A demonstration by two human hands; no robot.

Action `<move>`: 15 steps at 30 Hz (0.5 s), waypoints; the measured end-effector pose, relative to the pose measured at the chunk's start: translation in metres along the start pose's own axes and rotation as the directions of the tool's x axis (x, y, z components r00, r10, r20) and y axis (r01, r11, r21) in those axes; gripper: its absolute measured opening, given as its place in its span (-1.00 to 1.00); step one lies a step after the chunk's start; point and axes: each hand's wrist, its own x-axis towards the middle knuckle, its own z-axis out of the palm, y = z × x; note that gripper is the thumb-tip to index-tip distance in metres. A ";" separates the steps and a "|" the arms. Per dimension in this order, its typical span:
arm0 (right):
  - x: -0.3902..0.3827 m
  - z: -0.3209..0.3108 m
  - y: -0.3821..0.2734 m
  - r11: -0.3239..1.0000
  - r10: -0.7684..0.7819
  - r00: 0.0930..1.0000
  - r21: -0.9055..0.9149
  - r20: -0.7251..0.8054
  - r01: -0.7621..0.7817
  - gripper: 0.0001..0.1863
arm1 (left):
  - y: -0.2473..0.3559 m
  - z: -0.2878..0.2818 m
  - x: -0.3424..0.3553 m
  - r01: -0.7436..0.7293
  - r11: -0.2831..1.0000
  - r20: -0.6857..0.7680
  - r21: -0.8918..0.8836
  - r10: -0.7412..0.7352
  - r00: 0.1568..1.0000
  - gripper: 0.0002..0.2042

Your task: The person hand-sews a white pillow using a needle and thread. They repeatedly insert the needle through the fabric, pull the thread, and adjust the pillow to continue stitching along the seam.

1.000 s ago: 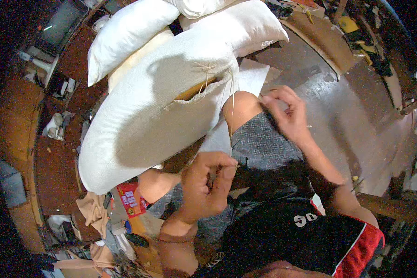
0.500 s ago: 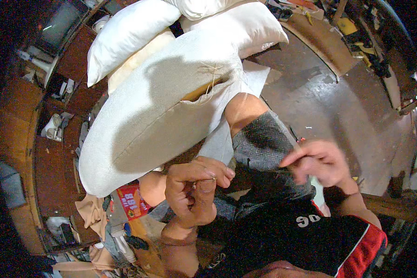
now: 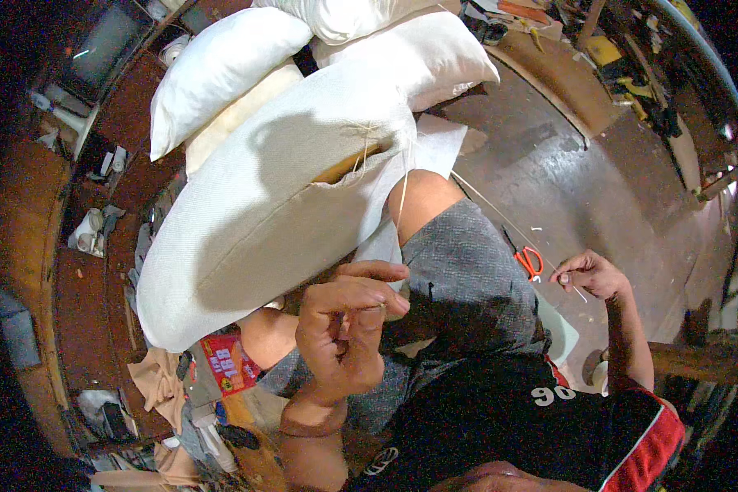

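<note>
In the head view, your left hand [image 3: 344, 328] sits just below the centre of the picture, raised in front of your lap. Its fingers are curled in, with the forefinger stretched out toward three o'clock and the thumb tucked against the other fingertips; it looks to be pinching the near end of the thread, though the thread is too thin there to be sure.

Your right hand [image 3: 590, 275] is out at about four o'clock, well apart from the left. Its fingers are closed loosely, thumb and forefinger pinched on the pale thread [image 3: 500, 215], which runs taut from that hand up toward eleven o'clock, to the big cushion [image 3: 254, 213]. A short thin piece pokes out below the fingers; you cannot tell whether it is a needle.

The cushion, off-white and woven, lies across your knees at ten o'clock from the left hand, with an open seam [image 3: 348, 168] at its upper right edge showing a tan filling and loose thread ends.

Orange-handled scissors [image 3: 530, 261] lie on the floor just beside the right hand, at its nine o'clock. More white pillows [image 3: 221, 70] are stacked beyond the cushion at twelve o'clock.
</note>
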 end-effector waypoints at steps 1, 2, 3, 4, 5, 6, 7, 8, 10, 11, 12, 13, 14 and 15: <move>0.003 -0.003 0.007 0.999 0.004 1.000 -0.046 0.016 -0.003 -0.80 | 0.000 0.000 0.000 0.009 1.000 -0.009 0.006 -0.009 1.000 -0.89; 0.005 -0.009 0.019 0.999 0.003 1.000 -0.052 0.018 -0.002 -0.82 | -0.001 0.001 0.001 -0.004 1.000 -0.015 0.029 0.005 1.000 -0.89; 0.006 -0.014 0.031 0.998 0.004 1.000 -0.059 0.021 -0.003 -0.83 | -0.003 0.003 0.001 -0.016 0.999 -0.021 0.052 0.017 1.000 -0.89; 0.007 -0.019 0.043 0.998 0.004 1.000 -0.066 0.024 -0.003 -0.84 | -0.004 0.003 0.001 -0.028 0.997 -0.028 0.075 0.030 0.999 -0.88; 0.008 -0.019 0.050 0.995 0.023 0.999 -0.092 -0.024 -0.025 -0.85 | -0.006 0.003 0.001 -0.038 0.995 -0.030 0.087 0.040 0.999 -0.88; 0.009 -0.018 0.056 0.992 0.041 0.997 -0.117 -0.071 -0.049 -0.85 | -0.008 0.001 0.002 -0.048 0.994 -0.033 0.100 0.051 0.998 -0.87; 0.011 -0.018 0.061 0.987 0.056 0.991 -0.141 -0.118 -0.073 -0.86 | -0.009 0.001 0.003 -0.058 0.992 -0.036 0.112 0.062 0.997 -0.87; 0.015 -0.017 0.065 0.941 -0.101 0.974 -0.338 -0.205 0.026 -0.88 | -0.009 0.000 0.003 -0.062 0.992 -0.052 0.112 0.069 0.996 -0.87; 0.025 -0.016 0.069 0.702 -0.436 0.859 -0.699 -0.268 0.139 -0.89 | -0.008 0.000 0.004 -0.073 0.991 -0.088 0.113 0.083 0.993 -0.86; 0.031 -0.011 0.069 0.762 -0.431 0.779 -0.646 -0.456 0.043 -0.90 | -0.008 0.003 0.005 -0.041 0.992 -0.120 0.117 0.055 0.991 -0.86; 0.038 -0.003 0.057 0.731 -0.521 0.669 -0.682 -0.530 0.029 -0.90 | -0.005 0.007 0.006 -0.010 0.992 -0.153 0.126 0.029 0.988 -0.86; 0.046 0.003 0.042 0.701 -0.602 0.542 -0.713 -0.586 0.006 -0.91 | -0.003 0.009 0.006 0.020 0.991 -0.187 0.134 0.005 0.982 -0.85; 0.050 0.008 0.026 0.676 -0.665 0.400 -0.736 -0.631 -0.037 -0.91 | -0.007 0.011 0.007 0.036 0.991 -0.194 0.131 -0.010 0.981 -0.85; 0.057 0.014 0.008 0.644 -0.745 0.281 -0.762 -0.605 0.068 -0.91 | -0.005 0.012 0.008 0.049 0.988 -0.208 0.145 -0.018 0.978 -0.85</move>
